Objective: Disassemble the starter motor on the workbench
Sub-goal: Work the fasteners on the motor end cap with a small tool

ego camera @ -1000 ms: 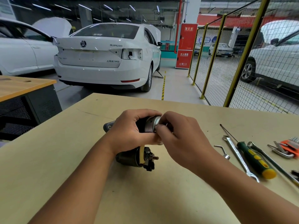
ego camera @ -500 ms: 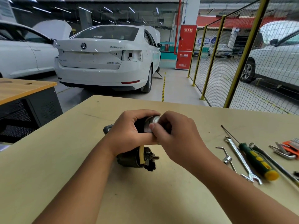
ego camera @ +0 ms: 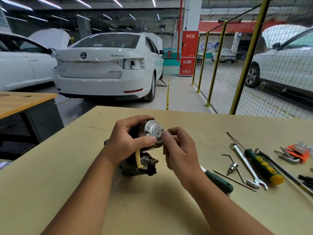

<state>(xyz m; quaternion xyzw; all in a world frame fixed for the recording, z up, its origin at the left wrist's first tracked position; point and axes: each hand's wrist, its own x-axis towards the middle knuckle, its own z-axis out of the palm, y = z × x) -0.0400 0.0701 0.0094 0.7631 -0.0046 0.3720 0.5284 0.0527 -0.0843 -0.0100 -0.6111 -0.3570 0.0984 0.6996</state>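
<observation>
Two bare forearms reach forward from the bottom edge across a pale wooden workbench. Near the middle of the bench lies the starter motor, the landmark here. Its dark lower body with a yellow cable and threaded terminals rests on the bench top, and its round silver end cap tilts up toward the viewer.

The left hand grasps the motor from the left, fingers curled over the top of the silver cap and thumb pressed across its lower front. The right hand sits just right of the motor, fingers curled, thumb and fingertips pinched together at the cap's right rim. Whether they hold a small part there is too blurred to tell.

Right of the motor, partly hidden by the right forearm, lies a dark green handle. Farther right lie an L-shaped hex key, a spanner, a green and yellow screwdriver and an orange hex key set.

Beyond the motor, past the bench's far edge, stands a white car seen from the rear, with a red cabinet and a yellow mesh fence to its right.
</observation>
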